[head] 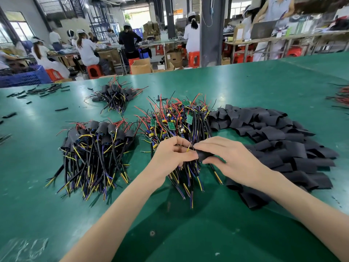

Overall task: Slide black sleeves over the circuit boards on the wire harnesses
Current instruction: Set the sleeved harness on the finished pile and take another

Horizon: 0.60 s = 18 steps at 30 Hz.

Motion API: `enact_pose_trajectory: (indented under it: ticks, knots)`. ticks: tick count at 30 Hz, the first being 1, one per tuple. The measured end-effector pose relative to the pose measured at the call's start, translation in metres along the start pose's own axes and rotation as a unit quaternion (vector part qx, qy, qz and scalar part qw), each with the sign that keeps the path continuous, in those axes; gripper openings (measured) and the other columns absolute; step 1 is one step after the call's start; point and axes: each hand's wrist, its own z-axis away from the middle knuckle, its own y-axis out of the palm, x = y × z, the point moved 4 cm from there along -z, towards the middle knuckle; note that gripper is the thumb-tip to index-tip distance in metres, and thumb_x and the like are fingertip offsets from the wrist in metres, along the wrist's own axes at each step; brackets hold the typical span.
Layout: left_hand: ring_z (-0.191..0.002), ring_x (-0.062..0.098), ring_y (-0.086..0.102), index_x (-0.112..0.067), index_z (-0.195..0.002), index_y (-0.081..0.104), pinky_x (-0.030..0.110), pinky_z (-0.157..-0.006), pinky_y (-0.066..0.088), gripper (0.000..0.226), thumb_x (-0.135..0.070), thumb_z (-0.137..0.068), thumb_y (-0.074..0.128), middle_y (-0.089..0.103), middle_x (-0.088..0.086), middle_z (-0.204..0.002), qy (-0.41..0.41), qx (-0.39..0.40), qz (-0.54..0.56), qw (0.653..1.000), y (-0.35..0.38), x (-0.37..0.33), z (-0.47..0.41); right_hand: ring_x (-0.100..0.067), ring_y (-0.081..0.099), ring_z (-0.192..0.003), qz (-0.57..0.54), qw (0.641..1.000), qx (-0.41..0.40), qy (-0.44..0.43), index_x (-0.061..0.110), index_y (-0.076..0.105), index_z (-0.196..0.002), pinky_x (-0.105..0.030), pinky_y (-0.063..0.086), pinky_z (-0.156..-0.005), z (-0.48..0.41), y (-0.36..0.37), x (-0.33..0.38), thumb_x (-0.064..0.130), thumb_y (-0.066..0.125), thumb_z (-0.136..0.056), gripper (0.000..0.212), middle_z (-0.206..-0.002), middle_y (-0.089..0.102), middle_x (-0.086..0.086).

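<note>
A green counter is carrying several heaps. A heap of bare wire harnesses, green circuit boards showing, is lying in the middle, touching a wide spread of black sleeves on its right. Sleeved harnesses are lying just left of it, with a smaller sleeved bunch farther back. Short black offcuts are lying scattered at the far left.

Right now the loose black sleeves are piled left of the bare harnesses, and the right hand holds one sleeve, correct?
Not quite: the head view shows the loose black sleeves piled right of the bare harnesses, not left. The right hand does hold one sleeve.
</note>
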Motion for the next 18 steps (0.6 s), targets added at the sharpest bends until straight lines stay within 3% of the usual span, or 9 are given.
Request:
enact_pose_trajectory:
  ticks: [5,9,11,15,18]
  knots:
    - [-0.042,0.004,0.042,-0.008,-0.088,0.058,0.015,-0.044,0.036,0.018,-0.001,-0.079,0.072,0.053,-0.007,-0.056,-0.015,-0.005,-0.012,1.000,-0.001,0.003,-0.001,-0.023,0.061,-0.103,-0.007,1.000,0.006,0.012,0.005,0.063,-0.117,-0.038,0.048,-0.090,0.000,0.004,0.000,0.006,0.072,-0.079,0.039,-0.112,0.066,-0.005]
    - [-0.052,0.011,0.041,-0.006,-0.083,0.060,0.020,-0.045,0.037,0.012,0.004,-0.081,0.066,0.050,0.003,-0.067,-0.075,0.022,0.078,0.994,-0.001,0.008,-0.003,-0.021,0.059,-0.106,-0.008,1.000,-0.008,0.002,0.006,0.060,-0.121,-0.036,0.046,-0.092,0.000,0.005,0.005,0.008,0.070,-0.082,0.040,-0.116,0.064,-0.004]
    - [-0.053,0.010,0.041,-0.006,-0.085,0.060,0.018,-0.045,0.038,0.012,0.005,-0.082,0.064,0.052,0.006,-0.073,-0.082,0.033,0.068,0.994,-0.001,0.008,-0.003,-0.019,0.057,-0.108,-0.013,1.000,-0.008,0.008,0.007,0.058,-0.123,-0.034,0.044,-0.093,0.000,0.006,0.006,0.008,0.069,-0.082,0.042,-0.118,0.063,-0.003]
    - [-0.050,0.007,0.043,-0.011,-0.088,0.064,0.015,-0.048,0.039,0.017,0.005,-0.083,0.064,0.055,0.005,-0.072,-0.037,0.022,0.012,0.999,-0.011,-0.007,-0.003,-0.015,0.040,-0.129,-0.002,1.000,-0.021,0.022,0.008,0.047,-0.135,-0.034,0.029,-0.110,-0.002,0.007,0.004,0.013,0.069,-0.082,0.058,-0.140,0.046,-0.003]
    - [-0.055,0.007,0.046,-0.024,-0.091,0.068,0.020,-0.059,0.040,0.030,0.004,-0.081,0.064,0.056,0.002,-0.069,0.078,-0.092,-0.051,0.991,-0.042,-0.032,-0.001,-0.018,0.031,-0.136,0.072,0.994,-0.072,0.038,0.007,0.042,-0.138,-0.038,0.022,-0.114,-0.001,-0.001,-0.004,0.025,0.066,-0.085,0.061,-0.148,0.034,-0.004]
